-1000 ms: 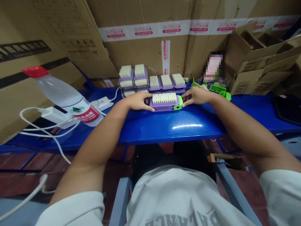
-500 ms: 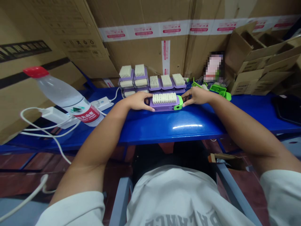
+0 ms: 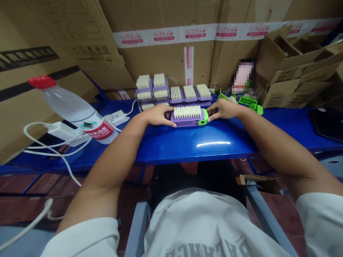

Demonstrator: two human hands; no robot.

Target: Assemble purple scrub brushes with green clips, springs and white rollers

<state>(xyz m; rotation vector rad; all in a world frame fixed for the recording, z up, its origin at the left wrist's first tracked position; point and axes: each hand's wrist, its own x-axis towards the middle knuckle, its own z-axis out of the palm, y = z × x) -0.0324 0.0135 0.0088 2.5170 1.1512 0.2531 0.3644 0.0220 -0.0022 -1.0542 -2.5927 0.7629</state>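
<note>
A purple brush (image 3: 187, 117) with white bristles facing up rests on the blue table, a green end piece (image 3: 203, 117) at its right end. My left hand (image 3: 160, 115) grips the brush's left end, thumb along the near side and fingers behind. At the other end, my right hand (image 3: 223, 109) pinches the green piece, its thumb on the near corner and fingers at the far side. Right behind stand several more purple brushes (image 3: 189, 92) in a row, bristles up. Loose green plastic parts (image 3: 249, 102) lie beyond my right hand.
A water bottle (image 3: 77, 110) with a red cap leans at the left, near white chargers and cables (image 3: 64, 132). Cardboard boxes (image 3: 171, 60) line the back of the blue table (image 3: 187, 144). Divided cardboard (image 3: 289, 78) and a phone (image 3: 243, 76) stand back right; a dark flat object (image 3: 329, 123) lies far right.
</note>
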